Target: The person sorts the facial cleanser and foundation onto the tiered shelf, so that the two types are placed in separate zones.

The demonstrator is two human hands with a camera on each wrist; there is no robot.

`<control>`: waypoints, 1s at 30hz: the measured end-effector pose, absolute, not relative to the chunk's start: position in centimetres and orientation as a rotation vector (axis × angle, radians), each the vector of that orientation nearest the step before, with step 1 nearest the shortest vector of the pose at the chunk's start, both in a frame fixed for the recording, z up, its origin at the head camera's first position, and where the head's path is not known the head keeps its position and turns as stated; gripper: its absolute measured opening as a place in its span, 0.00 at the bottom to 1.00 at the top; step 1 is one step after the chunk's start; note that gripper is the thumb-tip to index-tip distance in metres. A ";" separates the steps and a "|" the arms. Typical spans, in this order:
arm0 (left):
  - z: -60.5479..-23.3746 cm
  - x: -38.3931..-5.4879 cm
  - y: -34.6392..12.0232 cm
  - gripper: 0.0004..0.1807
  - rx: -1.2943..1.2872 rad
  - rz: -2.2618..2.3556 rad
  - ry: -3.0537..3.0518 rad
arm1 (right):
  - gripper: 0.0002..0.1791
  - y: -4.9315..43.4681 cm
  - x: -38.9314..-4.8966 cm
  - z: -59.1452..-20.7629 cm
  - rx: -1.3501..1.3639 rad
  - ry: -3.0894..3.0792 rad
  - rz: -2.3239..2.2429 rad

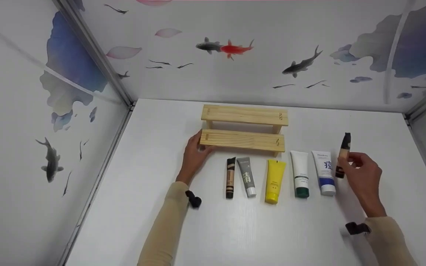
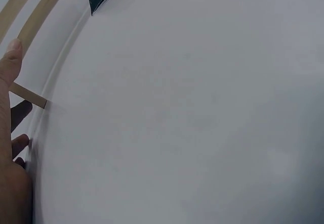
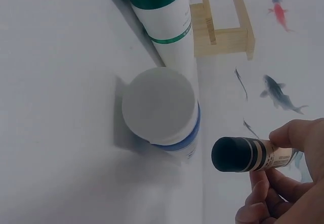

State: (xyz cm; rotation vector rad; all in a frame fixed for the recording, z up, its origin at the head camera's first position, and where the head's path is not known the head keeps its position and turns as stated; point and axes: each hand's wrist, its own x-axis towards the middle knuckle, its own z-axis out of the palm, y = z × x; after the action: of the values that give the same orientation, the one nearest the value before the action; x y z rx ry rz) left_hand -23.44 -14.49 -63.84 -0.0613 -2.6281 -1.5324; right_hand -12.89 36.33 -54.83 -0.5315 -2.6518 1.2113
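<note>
White table [image 1: 257, 232]: toward right edge, right hand [image 1: 364, 175] pinches black-and-tan tube [image 1: 344, 153]; left hand [image 1: 193, 157] grips wooden rack [image 1: 242, 140] by its left end.

The left hand [image 1: 194, 157] holds the left end of a standing, pale wooden two-tier rack [image 1: 242, 140], while the right hand [image 1: 364, 171] pinches a slim black-and-tan tube [image 1: 344, 153] to the rack's right.

Recognisable as a walled booth [image 1: 9, 111]: white bench [image 1: 124, 203] beneath the hands [image 1: 195, 157] [image 1: 364, 173], fish-printed panels [image 1: 235, 81] beyond and left of them, metal strip [image 1: 90, 44] at the corner.
</note>
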 end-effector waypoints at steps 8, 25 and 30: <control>-63.8 -23.3 -14.6 0.50 -0.059 -1.543 -2.623 | 0.25 35.1 -14.3 -54.2 -0.441 -2.595 1.199; -63.7 -23.3 -14.4 0.52 -0.060 -1.513 -2.631 | 0.22 32.5 -15.7 -53.4 -0.252 -2.476 1.246; -63.8 -23.3 -14.5 0.52 -0.055 -1.503 -2.638 | 0.22 31.8 -16.2 -53.2 -0.199 -2.479 1.246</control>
State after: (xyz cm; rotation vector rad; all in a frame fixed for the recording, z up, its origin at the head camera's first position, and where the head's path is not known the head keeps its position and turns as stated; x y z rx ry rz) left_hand -23.31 -14.45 -63.77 -0.0554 -2.6377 -1.5026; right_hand -16.19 31.77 -53.21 -0.1989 -2.4787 1.2464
